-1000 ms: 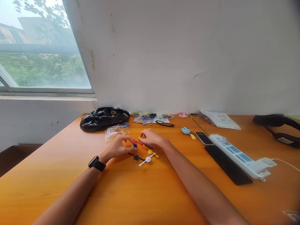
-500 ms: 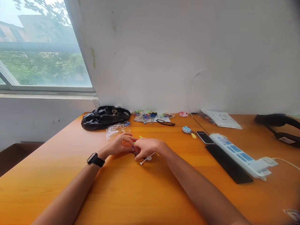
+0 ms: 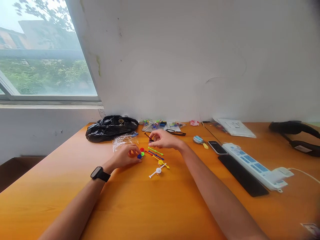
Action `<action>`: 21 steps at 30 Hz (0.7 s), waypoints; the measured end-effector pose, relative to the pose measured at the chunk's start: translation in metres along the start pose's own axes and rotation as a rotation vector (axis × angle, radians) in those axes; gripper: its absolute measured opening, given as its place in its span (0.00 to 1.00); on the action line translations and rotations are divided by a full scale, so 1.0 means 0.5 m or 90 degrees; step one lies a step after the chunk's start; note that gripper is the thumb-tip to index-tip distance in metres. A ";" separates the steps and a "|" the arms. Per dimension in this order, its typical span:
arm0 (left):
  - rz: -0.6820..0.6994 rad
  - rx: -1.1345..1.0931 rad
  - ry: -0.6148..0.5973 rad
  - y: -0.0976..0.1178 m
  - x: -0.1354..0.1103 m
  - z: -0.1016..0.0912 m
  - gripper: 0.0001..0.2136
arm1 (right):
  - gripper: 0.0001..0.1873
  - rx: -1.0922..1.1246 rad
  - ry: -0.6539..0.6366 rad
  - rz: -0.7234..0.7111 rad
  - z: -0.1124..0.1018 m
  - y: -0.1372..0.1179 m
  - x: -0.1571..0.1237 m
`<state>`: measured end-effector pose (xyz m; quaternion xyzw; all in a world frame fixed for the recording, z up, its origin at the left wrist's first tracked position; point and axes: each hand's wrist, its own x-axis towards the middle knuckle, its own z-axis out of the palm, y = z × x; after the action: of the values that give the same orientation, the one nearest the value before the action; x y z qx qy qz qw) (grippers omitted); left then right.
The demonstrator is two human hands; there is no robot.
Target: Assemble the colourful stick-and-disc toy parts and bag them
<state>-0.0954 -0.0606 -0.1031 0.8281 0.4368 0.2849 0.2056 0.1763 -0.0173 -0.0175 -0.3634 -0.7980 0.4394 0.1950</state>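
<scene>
My right hand [image 3: 163,139] is raised over the back of the arrow pieces and pinches a thin black arrow [image 3: 148,136]. My left hand [image 3: 127,153] rests on the table with its fingertips closed at a small blue disc [image 3: 139,156]. Beside that disc sit a green disc [image 3: 142,154] and a red disc [image 3: 142,149]. To their right lie a green arrow [image 3: 156,151], a blue arrow [image 3: 157,155] and a red arrow [image 3: 148,152], partly overlapped. Nearer me, a yellow arrow [image 3: 160,162] and a white arrow [image 3: 158,170] each carry a round centre.
A black plastic bag [image 3: 111,128] and a clear bag [image 3: 123,140] lie at the back left. Small bagged parts [image 3: 152,125] and glasses [image 3: 175,132] are behind. Rightward are a tape measure [image 3: 198,139], a phone-like device [image 3: 217,147] and a power strip [image 3: 252,163].
My right hand has lifted away from my left and moved back with the black arrow. The coloured arrows and discs beneath have come into view. My left hand has shifted slightly nearer me.
</scene>
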 end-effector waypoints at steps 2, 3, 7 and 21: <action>-0.033 -0.010 -0.015 0.005 0.000 -0.002 0.09 | 0.18 0.003 0.030 -0.001 -0.008 0.004 -0.001; -0.039 -0.011 -0.025 0.010 -0.001 -0.005 0.09 | 0.18 0.007 0.031 0.002 -0.010 0.005 -0.002; 0.005 0.020 -0.062 0.035 -0.004 -0.016 0.09 | 0.17 0.052 0.018 0.028 -0.006 0.009 0.001; 0.073 0.063 -0.005 0.029 -0.005 0.002 0.16 | 0.19 0.017 0.027 0.022 0.016 0.047 0.034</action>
<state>-0.0873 -0.0705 -0.0961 0.8619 0.4017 0.2711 0.1491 0.1695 -0.0006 -0.0419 -0.3841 -0.7812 0.4456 0.2090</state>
